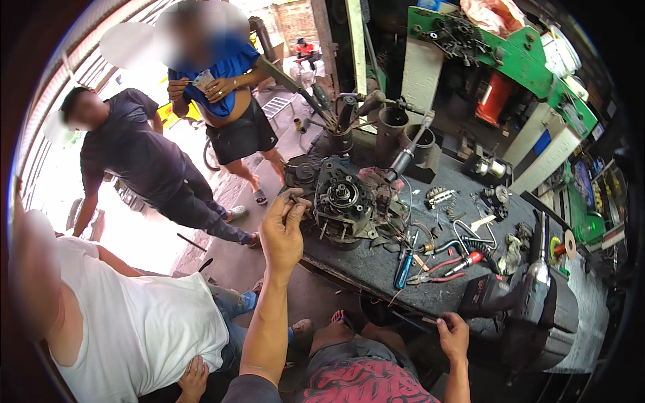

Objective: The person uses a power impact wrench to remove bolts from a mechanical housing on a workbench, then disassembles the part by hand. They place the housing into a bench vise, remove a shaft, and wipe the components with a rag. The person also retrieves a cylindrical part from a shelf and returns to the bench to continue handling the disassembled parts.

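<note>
My left hand (282,232) is raised beside the near left side of a disassembled engine (344,225). Its fingers pinch a small dark metal piece (294,199), too small to name. The engine sits on the dark workbench (322,258), with a round bearing-like part (342,193) facing up. Lower right, my right hand (454,336) is closed at the bench's near edge. Between its thumb and fingers is the end of a thin dark rod-like tool (410,321), partly lost against the dark background.
On the bench lie a blue-handled screwdriver (404,269), red-handled pliers (443,277), a cordless impact wrench (524,289) and a black case (561,316). Metal cups (392,124) stand behind the engine. A green metal frame (524,64) rises beyond. Three people stand at left, one in a white shirt (141,316) close by.
</note>
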Available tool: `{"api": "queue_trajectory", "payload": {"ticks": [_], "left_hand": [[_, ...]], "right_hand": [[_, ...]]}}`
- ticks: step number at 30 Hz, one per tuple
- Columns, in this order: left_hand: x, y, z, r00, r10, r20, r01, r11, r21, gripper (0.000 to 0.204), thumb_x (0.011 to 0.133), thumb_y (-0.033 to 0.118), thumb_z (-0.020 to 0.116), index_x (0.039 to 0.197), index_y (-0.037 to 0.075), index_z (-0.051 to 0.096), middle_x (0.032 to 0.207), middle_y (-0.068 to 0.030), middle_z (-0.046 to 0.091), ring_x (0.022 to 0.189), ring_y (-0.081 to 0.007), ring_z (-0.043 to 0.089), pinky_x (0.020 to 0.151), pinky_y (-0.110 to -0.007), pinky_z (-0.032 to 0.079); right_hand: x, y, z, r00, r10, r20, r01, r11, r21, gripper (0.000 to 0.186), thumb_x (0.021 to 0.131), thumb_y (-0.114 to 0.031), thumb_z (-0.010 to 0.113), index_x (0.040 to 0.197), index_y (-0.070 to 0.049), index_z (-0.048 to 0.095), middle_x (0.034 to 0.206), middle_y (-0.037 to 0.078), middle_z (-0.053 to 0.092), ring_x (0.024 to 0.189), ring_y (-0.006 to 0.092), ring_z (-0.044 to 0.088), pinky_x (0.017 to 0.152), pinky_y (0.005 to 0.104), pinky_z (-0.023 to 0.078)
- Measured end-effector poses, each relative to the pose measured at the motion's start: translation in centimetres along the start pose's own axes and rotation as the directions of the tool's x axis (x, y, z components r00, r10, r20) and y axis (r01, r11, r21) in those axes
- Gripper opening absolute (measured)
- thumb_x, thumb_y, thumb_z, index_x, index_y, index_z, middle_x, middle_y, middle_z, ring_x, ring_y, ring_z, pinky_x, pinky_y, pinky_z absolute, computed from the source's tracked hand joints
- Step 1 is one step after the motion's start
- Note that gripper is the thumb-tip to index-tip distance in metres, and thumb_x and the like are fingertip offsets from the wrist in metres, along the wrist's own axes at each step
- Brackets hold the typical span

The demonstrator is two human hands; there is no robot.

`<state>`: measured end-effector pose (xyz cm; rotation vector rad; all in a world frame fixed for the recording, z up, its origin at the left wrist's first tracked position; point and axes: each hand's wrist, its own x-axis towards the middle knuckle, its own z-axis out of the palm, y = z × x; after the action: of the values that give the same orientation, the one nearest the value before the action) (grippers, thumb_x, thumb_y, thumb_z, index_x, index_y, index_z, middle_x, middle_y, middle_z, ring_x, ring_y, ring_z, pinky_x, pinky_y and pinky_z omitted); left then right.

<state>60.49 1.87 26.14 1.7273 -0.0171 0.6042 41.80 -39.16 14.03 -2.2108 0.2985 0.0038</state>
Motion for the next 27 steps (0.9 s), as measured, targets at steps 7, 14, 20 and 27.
{"api": "queue_trajectory", "payload": {"ticks": [7,14,20,27], "left_hand": [[1.3,-1.4,0.9,0.999,-0.055,0.003,0.054,0.990,0.134,0.018,0.104,0.001,0.059,0.121,-0.004,0.066,0.102,-0.0083,0.075,0.094,-0.0117,0.070,0.079,-0.025,0.057],[1.0,-2.6,0.5,0.997,-0.059,0.041,0.055,0.995,0.082,0.020,0.104,-0.001,0.060,0.124,-0.004,0.063,0.104,-0.0107,0.073,0.095,-0.0149,0.071,0.083,-0.029,0.060],[0.4,-2.4,0.9,0.999,-0.023,0.047,0.020,0.998,0.059,0.018,0.104,0.000,0.060,0.121,-0.005,0.064,0.106,-0.0102,0.072,0.096,-0.0156,0.071,0.081,-0.029,0.062],[1.0,-2.9,0.7,0.997,-0.003,0.077,-0.012,0.982,0.188,0.020,0.106,-0.001,0.056,0.125,-0.006,0.058,0.109,-0.0158,0.070,0.099,-0.0220,0.072,0.085,-0.033,0.064]], "right_hand": [[0.8,2.2,-5.6,0.976,0.215,0.009,-0.207,0.949,-0.238,0.022,0.090,-0.015,0.072,0.104,0.002,0.075,0.089,0.022,0.075,0.085,0.0340,0.075,0.077,0.0400,0.055],[-0.2,2.1,-0.5,0.965,0.235,0.119,-0.228,0.971,-0.067,0.022,0.092,-0.016,0.071,0.105,0.001,0.074,0.090,0.019,0.075,0.083,0.0255,0.073,0.079,0.0356,0.054],[-1.8,6.6,5.3,0.894,0.378,0.240,-0.339,0.922,-0.188,0.030,0.091,-0.025,0.070,0.107,0.000,0.074,0.098,0.025,0.074,0.098,0.0428,0.072,0.084,0.0468,0.056],[-2.4,16.0,11.6,0.766,0.552,0.328,-0.464,0.829,-0.311,0.052,0.092,-0.033,0.071,0.131,0.001,0.068,0.134,0.025,0.066,0.128,0.0402,0.061,0.111,0.0458,0.047]]}}
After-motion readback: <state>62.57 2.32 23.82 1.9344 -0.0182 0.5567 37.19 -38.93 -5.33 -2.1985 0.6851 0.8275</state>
